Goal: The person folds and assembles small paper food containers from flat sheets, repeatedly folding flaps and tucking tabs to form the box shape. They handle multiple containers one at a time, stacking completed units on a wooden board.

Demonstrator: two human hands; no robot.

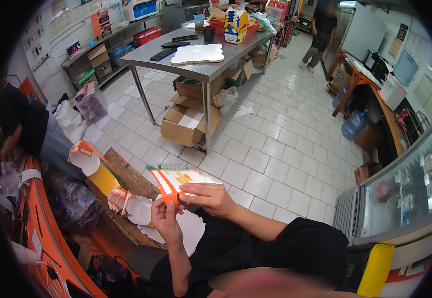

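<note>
A flat printed carton [186, 178] in white, orange and green is held up in front of my chest, its far edge smeared by motion. My left hand [169, 222] pinches its orange lower end between thumb and fingers. From the right, my right hand [211, 199] lies across the same carton, gripping its near edge with the fingers extended together. White card sheets [192, 233] lie below my hands beside my lap. To the left, a nested stack of orange-and-white cartons [120, 199] and a longer yellow-and-orange stack [103, 180] lie on a wooden bench [114, 158].
A steel table [149, 48] ahead bears a white scalloped board [197, 53], phones, cups and a folded blue-and-yellow carton [236, 26]. Open cardboard boxes [188, 121] sit beneath it. One person [27, 116] is at left; another [322, 35] stands far back. A glass-front fridge [400, 191] is at right.
</note>
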